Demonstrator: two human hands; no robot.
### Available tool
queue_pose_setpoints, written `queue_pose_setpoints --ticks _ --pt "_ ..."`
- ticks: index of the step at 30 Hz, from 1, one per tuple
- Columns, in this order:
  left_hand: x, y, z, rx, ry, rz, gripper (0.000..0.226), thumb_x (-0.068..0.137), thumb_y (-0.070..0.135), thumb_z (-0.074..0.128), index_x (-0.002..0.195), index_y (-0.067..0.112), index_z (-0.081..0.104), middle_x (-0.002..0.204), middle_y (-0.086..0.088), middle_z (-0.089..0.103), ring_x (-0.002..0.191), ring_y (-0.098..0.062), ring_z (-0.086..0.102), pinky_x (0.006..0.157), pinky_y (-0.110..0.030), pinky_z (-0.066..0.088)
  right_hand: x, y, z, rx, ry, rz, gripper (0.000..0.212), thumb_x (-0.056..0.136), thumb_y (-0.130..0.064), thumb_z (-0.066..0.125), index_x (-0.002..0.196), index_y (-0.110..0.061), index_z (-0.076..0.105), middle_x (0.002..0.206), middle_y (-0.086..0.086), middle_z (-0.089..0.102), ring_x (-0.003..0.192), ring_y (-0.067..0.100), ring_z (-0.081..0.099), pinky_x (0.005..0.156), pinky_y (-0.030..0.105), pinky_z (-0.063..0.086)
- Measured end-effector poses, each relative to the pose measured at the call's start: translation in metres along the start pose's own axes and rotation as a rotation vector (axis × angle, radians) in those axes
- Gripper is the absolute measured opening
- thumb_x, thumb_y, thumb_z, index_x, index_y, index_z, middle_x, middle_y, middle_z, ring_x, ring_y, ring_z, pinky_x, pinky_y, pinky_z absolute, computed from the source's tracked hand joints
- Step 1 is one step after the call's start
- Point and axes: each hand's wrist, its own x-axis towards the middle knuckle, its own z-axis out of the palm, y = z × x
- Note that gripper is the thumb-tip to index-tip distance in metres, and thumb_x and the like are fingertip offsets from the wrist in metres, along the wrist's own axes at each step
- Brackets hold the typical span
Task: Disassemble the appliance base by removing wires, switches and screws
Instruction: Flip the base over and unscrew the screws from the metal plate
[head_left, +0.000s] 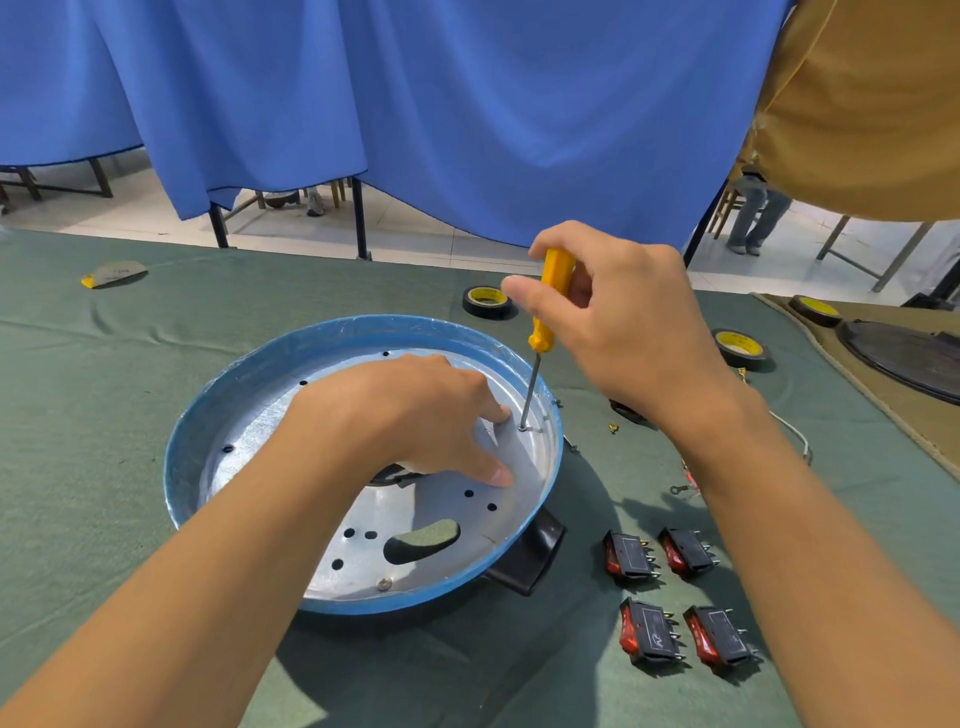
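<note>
Hard to see the middle of the appliance base (179, 467): covered by the left hand (410, 410), with only a bit of a dark part (389, 474) peeking out under the palm. Hard to tell what the small dark thing behind the wrist of the right hand (623, 322) is. Only part of a thin white wire (797, 434) showing past that arm. Tiny brass bits (614, 427) on the green cloth (104, 389), too small to name.

Sitting in the middle of the green cloth, round like a pan, with a blue rim and a shiny metal floor full of small holes, plus one long hole (422, 540). Inside, one screw (522, 427) near the far right wall and a second screw (383, 583) by the near edge. A black handle (530, 558) sticking out at the near right side. Just to the right, four red and black switches (631, 556) lying loose in two rows. Farther back, three rolls of tape (487, 301).

Left hand spread out, fingers pressing down on the metal floor, holding nothing. Right hand curled tight round the yellow handle of a screwdriver (556, 275), held almost upright, its tip set on the screw by the far right wall.
</note>
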Motion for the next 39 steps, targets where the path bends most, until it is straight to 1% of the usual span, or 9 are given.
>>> queue_pose_setpoints --ticks 3,7,10,13,19,26,30,33,39 --pt "0.000 0.000 0.000 0.008 0.000 0.007 0.064 0.084 0.069 0.051 0.142 0.048 0.037 0.131 0.008 0.054 0.096 -0.013 0.039 0.076 -0.029 0.032 0.001 0.002 -0.003 -0.039 -0.007 -0.006 0.023 0.093 -0.033 0.060 0.110 -0.019 0.064 0.066 -0.004 0.054 0.070 0.022 0.054 0.072 0.038 0.047" --pt "0.001 0.000 0.000 -0.003 -0.003 0.000 0.064 0.084 0.069 0.053 0.142 0.048 0.037 0.129 0.007 0.055 0.095 -0.013 0.040 0.077 -0.029 0.033 0.002 0.005 -0.003 -0.029 -0.080 0.019 0.025 0.089 -0.023 0.051 0.111 -0.016 0.063 0.058 -0.004 0.049 0.059 0.013 0.046 0.061 0.028 0.033" --pt "0.001 0.000 0.001 -0.009 0.000 -0.003 0.064 0.084 0.068 0.054 0.142 0.048 0.037 0.129 0.007 0.054 0.095 -0.013 0.039 0.077 -0.030 0.033 0.003 0.005 -0.001 -0.010 -0.087 0.036 0.024 0.092 -0.033 0.046 0.103 -0.018 0.061 0.059 -0.003 0.050 0.061 0.017 0.048 0.061 0.032 0.036" --pt "0.001 0.000 0.001 0.000 0.006 0.001 0.064 0.084 0.068 0.053 0.143 0.048 0.036 0.131 0.008 0.054 0.096 -0.012 0.037 0.077 -0.029 0.031 0.001 0.008 -0.001 -0.182 -0.074 0.031 0.030 0.095 -0.048 0.049 0.090 -0.019 0.052 0.064 0.002 0.051 0.065 0.029 0.053 0.059 0.039 0.045" --pt "0.004 -0.002 0.003 0.000 -0.001 -0.004 0.065 0.083 0.070 0.053 0.142 0.050 0.036 0.133 0.008 0.053 0.098 -0.013 0.038 0.078 -0.030 0.033 0.002 0.007 -0.002 -0.116 -0.145 0.030 0.016 0.088 -0.028 0.052 0.099 -0.020 0.044 0.061 0.002 0.049 0.063 0.029 0.050 0.057 0.037 0.042" --pt "0.004 -0.004 0.004 -0.014 0.007 -0.006 0.065 0.082 0.071 0.053 0.142 0.051 0.036 0.133 0.009 0.053 0.098 -0.013 0.039 0.078 -0.030 0.033 0.003 0.005 -0.002 -0.106 -0.126 0.106 0.028 0.091 -0.051 0.054 0.088 -0.024 0.046 0.075 0.001 0.055 0.077 0.025 0.051 0.063 0.040 0.045" --pt "0.004 -0.003 0.002 0.004 0.003 -0.004 0.065 0.082 0.071 0.053 0.142 0.051 0.035 0.133 0.010 0.052 0.097 -0.013 0.038 0.078 -0.030 0.033 0.004 0.003 -0.002 -0.065 -0.147 0.120 0.016 0.086 -0.033 0.057 0.089 -0.022 0.045 0.073 0.000 0.054 0.075 0.023 0.051 0.055 0.033 0.036" --pt "0.003 -0.002 0.002 0.006 0.002 -0.004 0.065 0.082 0.071 0.053 0.142 0.051 0.035 0.134 0.010 0.053 0.097 -0.012 0.037 0.080 -0.030 0.034 0.003 0.000 -0.004 -0.047 -0.197 0.145 0.018 0.083 -0.037 0.056 0.091 -0.024 0.045 0.075 -0.001 0.055 0.073 0.016 0.050 0.054 0.031 0.039" --pt "0.001 -0.001 0.001 0.000 0.007 -0.010 0.066 0.082 0.071 0.053 0.143 0.051 0.034 0.134 0.009 0.052 0.098 -0.011 0.035 0.081 -0.030 0.032 0.001 -0.006 0.001 -0.127 -0.087 0.156 0.031 0.094 -0.044 0.051 0.087 -0.015 0.046 0.073 0.005 0.051 0.076 0.028 0.050 0.061 0.038 0.041"
